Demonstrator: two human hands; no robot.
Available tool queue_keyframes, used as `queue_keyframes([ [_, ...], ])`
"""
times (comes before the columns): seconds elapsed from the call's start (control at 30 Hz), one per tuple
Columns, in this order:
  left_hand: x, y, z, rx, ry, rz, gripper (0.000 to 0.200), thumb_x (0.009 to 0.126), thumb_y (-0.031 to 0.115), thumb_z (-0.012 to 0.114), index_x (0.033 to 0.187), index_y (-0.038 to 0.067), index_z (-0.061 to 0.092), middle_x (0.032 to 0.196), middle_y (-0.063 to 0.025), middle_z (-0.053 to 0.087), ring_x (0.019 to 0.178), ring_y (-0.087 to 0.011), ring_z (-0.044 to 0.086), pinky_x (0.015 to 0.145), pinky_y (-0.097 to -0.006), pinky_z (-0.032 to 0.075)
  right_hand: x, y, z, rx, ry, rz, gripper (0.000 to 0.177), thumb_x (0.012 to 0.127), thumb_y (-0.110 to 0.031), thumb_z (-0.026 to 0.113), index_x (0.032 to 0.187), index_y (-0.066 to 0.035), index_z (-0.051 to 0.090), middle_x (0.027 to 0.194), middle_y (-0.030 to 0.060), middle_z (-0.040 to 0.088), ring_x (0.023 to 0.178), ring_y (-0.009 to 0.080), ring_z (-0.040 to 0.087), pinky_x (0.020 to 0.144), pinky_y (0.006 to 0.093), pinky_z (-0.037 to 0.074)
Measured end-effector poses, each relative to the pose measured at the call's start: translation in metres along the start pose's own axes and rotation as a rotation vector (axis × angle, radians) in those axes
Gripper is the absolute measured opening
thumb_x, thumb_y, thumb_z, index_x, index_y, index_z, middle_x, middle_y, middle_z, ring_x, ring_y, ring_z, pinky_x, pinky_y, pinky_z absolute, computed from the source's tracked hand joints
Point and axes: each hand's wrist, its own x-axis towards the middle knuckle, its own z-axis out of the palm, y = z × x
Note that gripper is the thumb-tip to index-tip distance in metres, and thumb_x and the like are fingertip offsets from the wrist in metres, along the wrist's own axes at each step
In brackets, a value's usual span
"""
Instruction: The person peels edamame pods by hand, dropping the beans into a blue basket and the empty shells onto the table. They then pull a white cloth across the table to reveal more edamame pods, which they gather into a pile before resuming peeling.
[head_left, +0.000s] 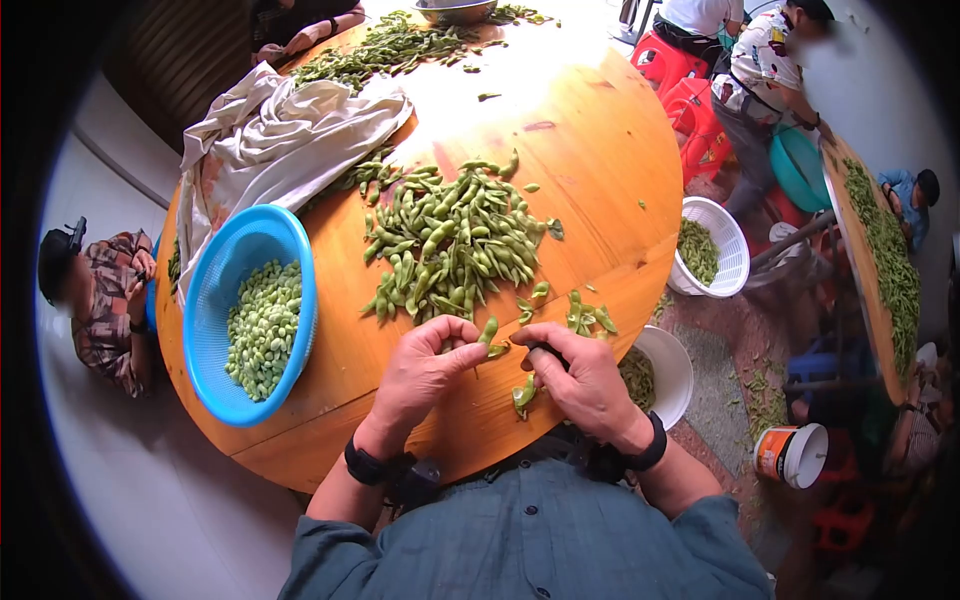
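Observation:
Near the front edge of the round wooden table, my left hand (430, 362) pinches a green edamame pod (488, 331) between thumb and fingers. My right hand (578, 382) is closed beside it, gripping a small dark object (548, 354) whose kind I cannot make out. Just beyond both hands lies a heap of edamame pods (460, 240). A few loose pods (590, 315) and a split-looking pod (523, 395) rest close to my right hand. On the left, a blue plastic basket (305, 345) holds shelled green beans (265, 325).
A crumpled pale cloth (270, 140) covers the table's (610, 200) back left, near more pods (390, 50). White baskets (735, 240) and a white tub (675, 375) with pods or husks stand right of the table. A bucket (803, 456) sits on the floor. Other people work around, one at left (110, 300).

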Motion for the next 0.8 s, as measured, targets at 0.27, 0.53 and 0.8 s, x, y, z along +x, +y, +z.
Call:
queue_keyframes([
  [0.27,-0.008,-0.008,0.021,-0.265,-0.125,-0.101,0.015,0.092,0.011,0.068,0.103,0.007,0.058,0.089,0.0047,0.060,0.071,-0.0008,0.050,0.060,-0.0163,0.041,0.002,-0.002,0.007,0.048,-0.021,0.108,0.021,0.087,-0.006,0.056,0.103,0.005,0.064,0.080,0.0143,0.069,0.071,0.0183,0.067,0.066,0.0308,0.052],
  [0.53,-0.008,-0.020,0.022,-0.006,-0.022,0.084,0.017,0.087,0.008,0.073,0.097,0.003,0.059,0.089,0.0026,0.059,0.084,-0.0057,0.053,0.074,-0.0214,0.045,0.002,-0.005,0.004,0.087,-0.066,0.216,0.019,0.087,-0.006,0.057,0.101,0.005,0.064,0.076,0.0127,0.068,0.068,0.0155,0.065,0.063,0.0303,0.051],
  [0.8,-0.013,-0.023,0.033,0.478,0.072,0.490,0.019,0.085,0.000,0.071,0.093,0.002,0.054,0.079,-0.0044,0.058,0.068,-0.0118,0.055,0.060,-0.0277,0.046,0.001,0.005,0.014,-0.124,0.010,-0.012,0.019,0.086,-0.005,0.053,0.102,0.004,0.059,0.081,0.0242,0.066,0.076,0.0409,0.066,0.068,0.0441,0.052],
])
